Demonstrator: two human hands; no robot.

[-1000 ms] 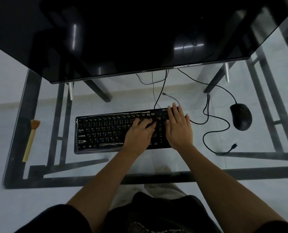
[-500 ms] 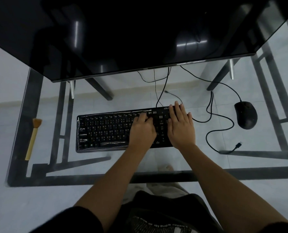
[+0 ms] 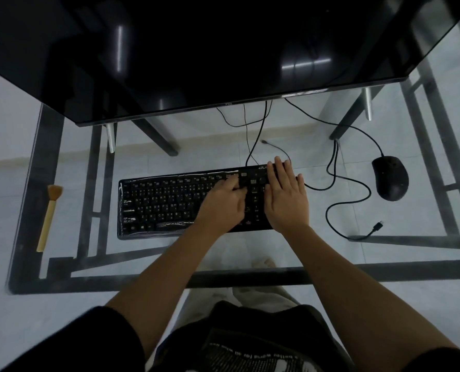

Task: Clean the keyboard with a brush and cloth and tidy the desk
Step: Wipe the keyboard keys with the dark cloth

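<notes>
Right hand lies flat on the keyboard, left hand beside it.

The left hand has slid a little up the keyboard, toward the top of the frame. Its fingertips, earlier on the middle rows, now reach the top key row.

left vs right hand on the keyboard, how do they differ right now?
Left hand has its fingers curled; right hand lies flat with fingers straight. Left hand sits nearer the middle of the keyboard; right hand covers its right end. Both rest on the keyboard, side by side.
</notes>
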